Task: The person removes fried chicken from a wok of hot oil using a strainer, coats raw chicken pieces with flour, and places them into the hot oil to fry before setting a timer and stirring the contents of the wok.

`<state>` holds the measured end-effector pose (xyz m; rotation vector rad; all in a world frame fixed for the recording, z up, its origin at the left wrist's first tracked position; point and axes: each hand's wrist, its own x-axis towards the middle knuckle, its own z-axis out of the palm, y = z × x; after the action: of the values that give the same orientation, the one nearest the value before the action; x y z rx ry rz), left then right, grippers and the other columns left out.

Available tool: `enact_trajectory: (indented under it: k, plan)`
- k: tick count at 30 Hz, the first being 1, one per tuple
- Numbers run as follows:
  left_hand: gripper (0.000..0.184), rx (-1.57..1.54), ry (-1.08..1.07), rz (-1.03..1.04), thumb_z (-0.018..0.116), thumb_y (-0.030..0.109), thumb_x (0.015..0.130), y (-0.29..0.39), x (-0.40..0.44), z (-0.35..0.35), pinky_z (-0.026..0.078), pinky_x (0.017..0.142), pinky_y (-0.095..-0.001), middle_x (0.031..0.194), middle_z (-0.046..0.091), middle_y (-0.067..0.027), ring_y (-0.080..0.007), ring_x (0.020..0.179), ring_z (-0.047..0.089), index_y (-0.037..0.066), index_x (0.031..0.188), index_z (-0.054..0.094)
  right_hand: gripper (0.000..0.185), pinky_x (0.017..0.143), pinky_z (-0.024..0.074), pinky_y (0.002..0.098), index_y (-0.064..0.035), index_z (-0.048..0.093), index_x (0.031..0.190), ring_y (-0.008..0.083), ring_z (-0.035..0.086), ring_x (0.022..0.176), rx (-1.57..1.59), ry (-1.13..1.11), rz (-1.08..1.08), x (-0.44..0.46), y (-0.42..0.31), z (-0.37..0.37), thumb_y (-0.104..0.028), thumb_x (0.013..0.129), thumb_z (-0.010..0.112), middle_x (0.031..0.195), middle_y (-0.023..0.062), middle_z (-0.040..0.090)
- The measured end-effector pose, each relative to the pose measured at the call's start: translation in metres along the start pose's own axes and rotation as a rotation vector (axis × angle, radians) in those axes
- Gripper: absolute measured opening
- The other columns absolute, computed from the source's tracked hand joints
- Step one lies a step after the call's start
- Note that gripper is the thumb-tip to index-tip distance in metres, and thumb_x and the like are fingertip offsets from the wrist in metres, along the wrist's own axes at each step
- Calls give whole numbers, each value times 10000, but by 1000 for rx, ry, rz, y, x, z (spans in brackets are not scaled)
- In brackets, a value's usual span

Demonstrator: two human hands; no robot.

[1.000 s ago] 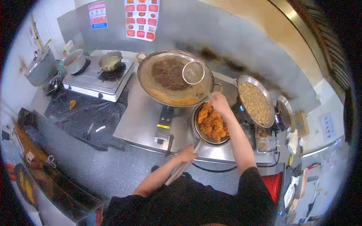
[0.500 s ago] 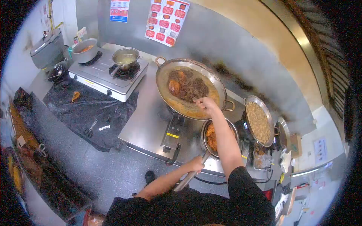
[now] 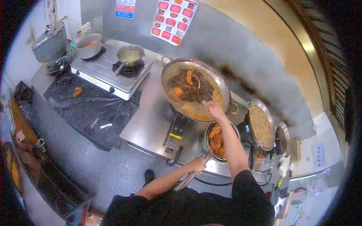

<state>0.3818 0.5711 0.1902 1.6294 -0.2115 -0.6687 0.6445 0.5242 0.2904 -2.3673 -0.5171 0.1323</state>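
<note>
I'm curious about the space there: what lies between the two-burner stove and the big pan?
In the head view, mostly bare metal counter lies between the stove and the big pan, with some black sheeting by the stove's near right corner.

One wide, round-edged view is taken from head height, aimed forward and down; the desk [image 3: 145,126] is framed nearby, with the wall [image 3: 215,35] beyond and the floor [image 3: 117,165] below.
</note>
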Motion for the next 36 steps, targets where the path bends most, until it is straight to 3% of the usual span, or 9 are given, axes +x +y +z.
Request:
enact_trajectory:
  k: [6,12,17,21,26,30,32,34,36]
  plan:
    - [350,7,-42,-40,547,119,768,-14,14,5,515,481,-399,670,620,-221,-289,508,637,-143,972,438,76,371,260,205,-53,527,900,58,391,484,518,-318,446,-44,-34,-40,-95,890,463,627,-5,467]
    - [329,98,-6,-23,544,131,778,2,2,-2,506,485,-415,687,627,-214,-273,535,648,-128,957,448,32,355,215,157,-55,478,920,23,342,479,1056,-311,608,-60,-43,-20,-49,891,490,676,-13,446]
    - [388,103,-44,-50,582,161,788,6,-1,-4,506,492,-415,681,617,-211,-281,521,641,-136,976,418,50,360,211,163,-68,473,915,21,332,480,1209,-347,585,-65,-51,-2,-43,882,499,691,-17,448]
    - [426,123,-23,-50,594,229,849,-5,7,-1,478,412,-360,628,600,-144,-228,469,593,-71,1084,405,44,363,221,186,-72,507,817,41,341,458,1090,-187,512,-78,-64,6,-63,858,495,648,-11,473]
    - [411,174,21,63,609,202,792,-13,9,0,505,507,-433,747,620,-220,-291,547,639,-136,970,455,37,374,231,169,-64,499,848,24,341,469,987,-137,349,-103,-67,-22,-44,873,482,664,-6,476]
    - [434,124,-21,-50,619,213,785,-1,3,-3,498,498,-416,738,617,-195,-281,550,625,-137,995,474,148,406,273,224,-78,528,662,68,392,458,756,37,330,-131,-59,-57,-69,806,497,602,-12,507]
    - [440,258,24,38,632,220,779,-28,16,1,491,490,-397,735,621,-189,-268,527,608,-125,1006,483,178,407,290,219,-82,529,658,55,408,462,361,148,-13,-152,-20,-76,-103,833,505,596,-16,503]
    - [437,105,-20,-61,645,246,793,-17,10,-1,484,479,-381,691,614,-170,-236,515,600,-101,1004,484,194,402,289,216,-88,527,653,48,409,457,718,159,460,-191,-55,-121,-118,844,511,591,-20,494]
    - [419,110,-11,-37,648,250,807,5,-4,-4,480,469,-370,659,602,-148,-215,503,594,-84,996,483,177,387,261,208,-94,532,666,40,381,435,737,173,492,-233,-51,-157,-113,842,524,580,-31,480]
